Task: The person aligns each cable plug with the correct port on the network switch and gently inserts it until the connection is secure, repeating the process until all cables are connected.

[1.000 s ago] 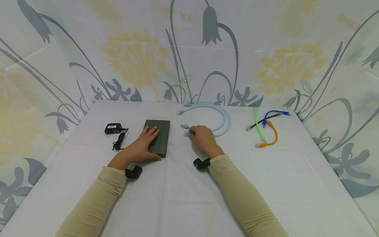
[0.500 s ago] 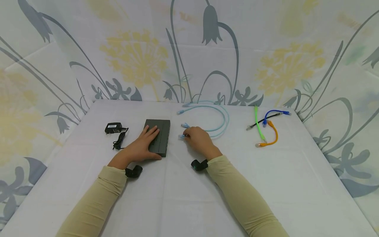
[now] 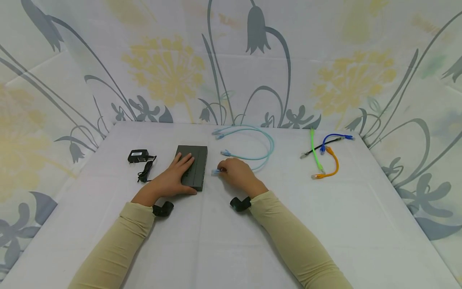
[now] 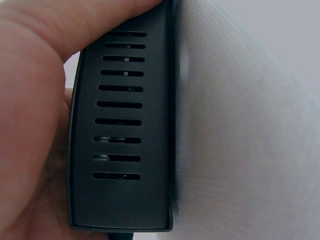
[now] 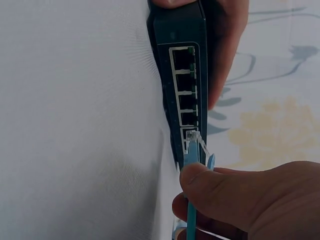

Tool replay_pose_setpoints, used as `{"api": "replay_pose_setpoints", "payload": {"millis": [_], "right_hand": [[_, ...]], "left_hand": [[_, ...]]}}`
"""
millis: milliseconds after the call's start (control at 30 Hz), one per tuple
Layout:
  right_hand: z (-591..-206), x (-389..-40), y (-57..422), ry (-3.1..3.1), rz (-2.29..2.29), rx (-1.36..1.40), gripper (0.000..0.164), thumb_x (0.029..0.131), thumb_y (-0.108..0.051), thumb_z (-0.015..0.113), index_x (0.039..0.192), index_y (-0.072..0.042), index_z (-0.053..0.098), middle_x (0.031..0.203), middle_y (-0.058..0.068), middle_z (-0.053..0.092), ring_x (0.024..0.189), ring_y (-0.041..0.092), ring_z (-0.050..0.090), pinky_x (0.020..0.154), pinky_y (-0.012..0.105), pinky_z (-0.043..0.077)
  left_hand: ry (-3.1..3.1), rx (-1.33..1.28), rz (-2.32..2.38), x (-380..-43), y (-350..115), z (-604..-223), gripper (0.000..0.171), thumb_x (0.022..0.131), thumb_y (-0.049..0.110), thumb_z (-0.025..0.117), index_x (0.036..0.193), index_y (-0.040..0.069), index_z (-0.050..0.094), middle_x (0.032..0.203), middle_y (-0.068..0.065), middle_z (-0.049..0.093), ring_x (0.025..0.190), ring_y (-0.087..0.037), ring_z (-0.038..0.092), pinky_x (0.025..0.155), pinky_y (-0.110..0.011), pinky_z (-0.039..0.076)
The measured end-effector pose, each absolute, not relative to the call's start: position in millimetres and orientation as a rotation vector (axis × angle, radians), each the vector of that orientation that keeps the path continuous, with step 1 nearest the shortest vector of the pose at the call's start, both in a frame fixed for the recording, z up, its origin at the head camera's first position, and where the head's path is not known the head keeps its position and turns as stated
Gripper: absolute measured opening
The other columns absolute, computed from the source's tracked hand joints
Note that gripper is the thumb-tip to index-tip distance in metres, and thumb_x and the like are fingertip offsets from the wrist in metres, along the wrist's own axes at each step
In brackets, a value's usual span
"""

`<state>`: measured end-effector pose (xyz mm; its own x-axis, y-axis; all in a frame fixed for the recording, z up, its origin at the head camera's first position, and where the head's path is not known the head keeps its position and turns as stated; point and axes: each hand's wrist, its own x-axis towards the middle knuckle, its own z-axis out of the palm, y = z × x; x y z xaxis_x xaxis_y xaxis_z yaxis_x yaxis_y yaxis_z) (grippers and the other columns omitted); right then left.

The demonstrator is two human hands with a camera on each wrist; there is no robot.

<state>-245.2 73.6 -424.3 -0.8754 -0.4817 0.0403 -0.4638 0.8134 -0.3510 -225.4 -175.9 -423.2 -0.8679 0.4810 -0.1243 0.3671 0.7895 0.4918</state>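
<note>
A dark grey network switch (image 3: 196, 172) lies on the white table. My left hand (image 3: 173, 178) rests on it, fingers straight across its top and thumb along the near edge. The left wrist view shows its slotted end (image 4: 120, 120) beside the thumb. My right hand (image 3: 238, 174) pinches the clear plug (image 5: 191, 145) of a light blue Ethernet cable (image 3: 268, 154). In the head view that plug is a short gap from the switch's right side. In the right wrist view it appears over the lowest port in the row (image 5: 185, 85); contact cannot be told.
Another light blue Ethernet cable (image 3: 236, 155) curves beside the held one. A black power adapter (image 3: 138, 156) with a bundled cord lies to the left. At the right are green (image 3: 315, 152), black (image 3: 310, 152), blue (image 3: 335, 135) and orange (image 3: 335, 160) cables. A flowered cloth (image 3: 223, 60) hangs behind.
My right hand has moved left and slightly nearer with the cable plug, closer to the switch. The cable's loop and far end have shifted left. My left hand has stayed put.
</note>
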Motion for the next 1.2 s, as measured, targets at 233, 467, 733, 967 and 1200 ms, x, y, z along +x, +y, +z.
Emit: {"api": "replay_pose_setpoints", "payload": {"millis": [233, 467, 733, 967, 1200], "right_hand": [[-422, -242, 72, 2.903, -0.529, -0.772, 0.019, 0.093, -0.019, 0.066, 0.11, -0.015, 0.072, 0.099, 0.0, 0.07, 0.089, 0.015, 0.063, 0.08, 0.033, 0.052], [-414, -235, 70, 2.85, -0.525, -0.791, 0.018, 0.093, -0.019, 0.065, 0.109, -0.013, 0.072, 0.097, 0.001, 0.071, 0.085, 0.014, 0.062, 0.075, 0.033, 0.052], [-413, -231, 68, 2.783, -0.542, -0.841, 0.021, 0.093, -0.019, 0.065, 0.112, -0.014, 0.071, 0.103, 0.0, 0.071, 0.087, 0.013, 0.062, 0.078, 0.032, 0.052], [-413, -229, 66, 2.752, -0.528, -0.853, 0.021, 0.093, -0.02, 0.066, 0.112, -0.014, 0.071, 0.105, 0.0, 0.071, 0.089, 0.013, 0.063, 0.079, 0.032, 0.052], [-413, -228, 63, 2.723, -0.509, -0.856, 0.021, 0.094, -0.022, 0.065, 0.113, -0.016, 0.071, 0.108, -0.002, 0.071, 0.096, 0.013, 0.065, 0.082, 0.034, 0.053]], "left_hand": [[2.736, 0.657, 0.679, -225, -177, -423, 0.111, 0.076, 0.049, 0.079, 0.157, 0.009, 0.014, 0.165, -0.009, 0.004, 0.15, -0.037, -0.012, 0.116, -0.062, 0.017], [2.746, 0.674, 0.681, -224, -178, -423, 0.11, 0.076, 0.049, 0.079, 0.157, 0.008, 0.015, 0.165, -0.012, 0.005, 0.15, -0.04, -0.01, 0.115, -0.063, 0.018], [2.744, 0.665, 0.678, -224, -178, -423, 0.111, 0.076, 0.05, 0.079, 0.157, 0.008, 0.015, 0.165, -0.011, 0.005, 0.15, -0.04, -0.01, 0.115, -0.063, 0.018], [2.737, 0.672, 0.688, -224, -177, -422, 0.111, 0.076, 0.05, 0.079, 0.157, 0.009, 0.014, 0.165, -0.011, 0.004, 0.15, -0.039, -0.011, 0.116, -0.062, 0.017], [2.732, 0.664, 0.69, -225, -176, -421, 0.112, 0.076, 0.049, 0.079, 0.157, 0.009, 0.013, 0.165, -0.01, 0.003, 0.15, -0.039, -0.012, 0.116, -0.062, 0.017]]}}
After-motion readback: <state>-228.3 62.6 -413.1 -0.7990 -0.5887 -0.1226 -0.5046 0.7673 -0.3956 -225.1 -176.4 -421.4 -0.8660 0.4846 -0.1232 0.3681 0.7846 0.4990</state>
